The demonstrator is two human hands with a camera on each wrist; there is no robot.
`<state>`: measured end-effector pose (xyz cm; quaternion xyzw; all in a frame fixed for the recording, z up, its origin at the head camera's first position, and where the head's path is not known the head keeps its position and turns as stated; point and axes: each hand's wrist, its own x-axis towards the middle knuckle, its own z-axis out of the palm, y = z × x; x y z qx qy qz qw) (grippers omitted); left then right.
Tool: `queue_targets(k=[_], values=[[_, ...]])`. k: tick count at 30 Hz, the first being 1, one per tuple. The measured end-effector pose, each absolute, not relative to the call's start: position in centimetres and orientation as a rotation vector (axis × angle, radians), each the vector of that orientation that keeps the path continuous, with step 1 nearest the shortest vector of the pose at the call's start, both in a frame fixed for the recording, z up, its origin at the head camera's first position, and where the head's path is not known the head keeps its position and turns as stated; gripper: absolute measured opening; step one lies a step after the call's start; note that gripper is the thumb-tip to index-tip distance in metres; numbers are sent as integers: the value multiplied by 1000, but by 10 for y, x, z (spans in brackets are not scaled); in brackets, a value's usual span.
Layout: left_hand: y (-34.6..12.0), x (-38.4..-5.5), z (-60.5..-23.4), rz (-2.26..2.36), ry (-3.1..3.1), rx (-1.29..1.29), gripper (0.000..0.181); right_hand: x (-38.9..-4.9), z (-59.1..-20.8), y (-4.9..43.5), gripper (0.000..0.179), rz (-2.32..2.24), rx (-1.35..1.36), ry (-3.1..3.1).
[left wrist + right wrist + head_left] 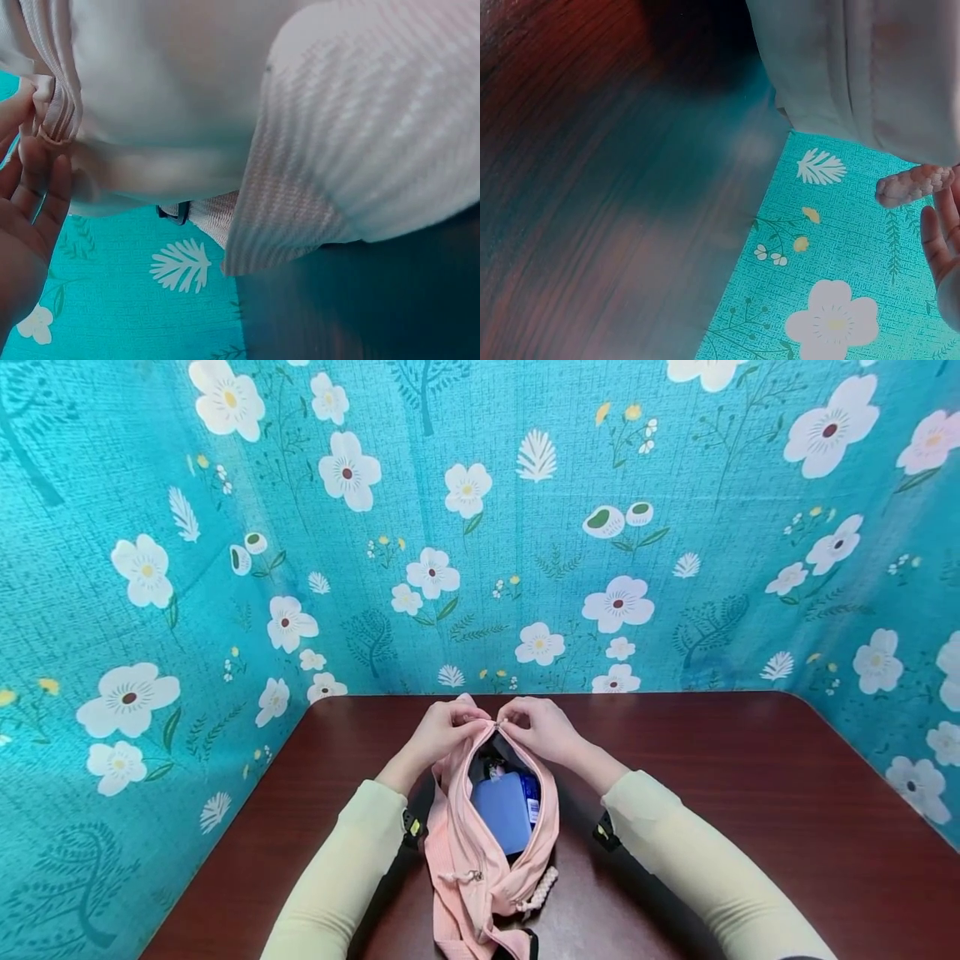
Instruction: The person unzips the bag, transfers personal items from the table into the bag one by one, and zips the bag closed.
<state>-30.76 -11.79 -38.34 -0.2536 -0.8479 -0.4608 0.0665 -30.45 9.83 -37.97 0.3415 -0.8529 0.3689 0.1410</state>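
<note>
A pink fabric bag [549, 814] lies lengthwise on the table with its main zipper wide apart. Inside show a flat blue case [504, 814], a dark blue item with a white label [533, 811] and some small dark thing too obscured to name. At the bag's far end, my left hand [442, 728] pinches the fabric beside the zipper's end. Just across from it, my right hand [547, 728] pinches the zipper's pull end. In the right wrist view a braided cord pull [915, 185] sticks out by the right fingers. The left wrist view shows left fingers [58, 184] against the zipper edge.
Under the bag is a dark reddish-brown table [712, 793]. A turquoise flowered cloth [487, 568] hangs behind and at both sides. The bag's wide strap [450, 927] trails toward the near edge, and another braided cord [543, 889] lies at the bag's near right.
</note>
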Motion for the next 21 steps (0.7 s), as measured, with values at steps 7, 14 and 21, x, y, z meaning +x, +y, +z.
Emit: queue_targets(k=[7, 14, 21], values=[[-116, -308, -386, -1326, -2556, -745, 12, -302, -384, 99, 6, 1187, 965, -2437], [-114, -309, -386, -1322, -2558, -714, 12, -294, -386, 103, 7, 1295, 961, -2423], [-112, -311, -386, -1271, -2568, -688, 12, -284, -385, 109, 8, 1361, 1027, -2477]])
